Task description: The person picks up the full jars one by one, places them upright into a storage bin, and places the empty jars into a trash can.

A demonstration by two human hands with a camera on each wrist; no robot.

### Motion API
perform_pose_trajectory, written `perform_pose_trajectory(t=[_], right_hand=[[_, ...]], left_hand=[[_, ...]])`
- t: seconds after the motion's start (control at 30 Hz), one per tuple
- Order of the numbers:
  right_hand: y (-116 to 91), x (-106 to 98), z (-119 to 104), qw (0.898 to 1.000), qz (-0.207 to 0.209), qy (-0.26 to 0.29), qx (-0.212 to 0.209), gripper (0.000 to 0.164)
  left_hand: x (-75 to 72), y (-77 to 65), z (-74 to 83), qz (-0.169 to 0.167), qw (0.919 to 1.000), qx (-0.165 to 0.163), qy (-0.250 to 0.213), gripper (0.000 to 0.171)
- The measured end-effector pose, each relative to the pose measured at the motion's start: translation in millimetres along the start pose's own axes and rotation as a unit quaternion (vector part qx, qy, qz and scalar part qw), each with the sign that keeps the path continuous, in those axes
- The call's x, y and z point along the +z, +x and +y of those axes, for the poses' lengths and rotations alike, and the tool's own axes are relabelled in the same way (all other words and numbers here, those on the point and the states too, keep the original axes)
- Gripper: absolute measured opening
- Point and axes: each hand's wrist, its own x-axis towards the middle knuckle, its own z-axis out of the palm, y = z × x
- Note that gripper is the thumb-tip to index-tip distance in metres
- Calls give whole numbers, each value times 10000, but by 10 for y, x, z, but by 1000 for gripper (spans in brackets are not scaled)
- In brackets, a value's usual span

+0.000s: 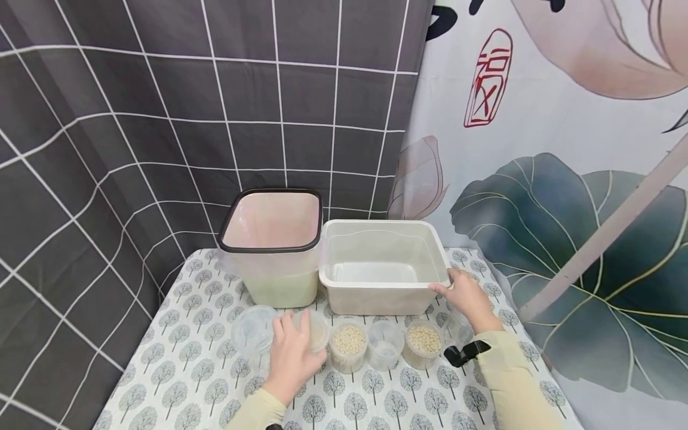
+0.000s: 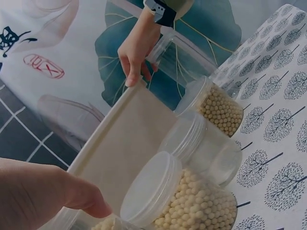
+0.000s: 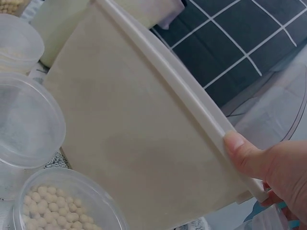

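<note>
In the head view my left hand (image 1: pixel 292 355) is at a small lidded clear jar (image 1: pixel 318 330), its fingers and thumb about the side. The left wrist view shows the thumb (image 2: pixel 91 199) bent at that jar's top, with pale round beans beneath. My right hand (image 1: pixel 464 298) pinches the front right corner of a white plastic bin (image 1: pixel 384 294), thumb (image 3: pixel 240 149) on the rim and the other fingers partly hidden behind it. Before the bin stand a jar of beans (image 1: pixel 349 346), an empty lidded jar (image 1: pixel 385 346) and another bean jar (image 1: pixel 423 343).
A tall bin with a black rim (image 1: pixel 269 249), pinkish above and green below, stands left of the white one. Clear containers sit at both row ends, one left (image 1: pixel 252 329) and one right (image 1: pixel 458 328). The tree-print tablecloth (image 1: pixel 199 388) meets dark gridded and floral curtains behind.
</note>
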Motion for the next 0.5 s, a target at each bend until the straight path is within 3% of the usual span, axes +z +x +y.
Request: perform_pose_trajectory(t=[0.2,0.5], right_hand=[[-25,-10,-12,10000,44,-8,6,82],[-33,-26,-43,9999,-30,66,105,85]], left_hand=[[-30,63,-4,491,9983,303,20,78],[-191,256,46,1037,9925,631,136,70]])
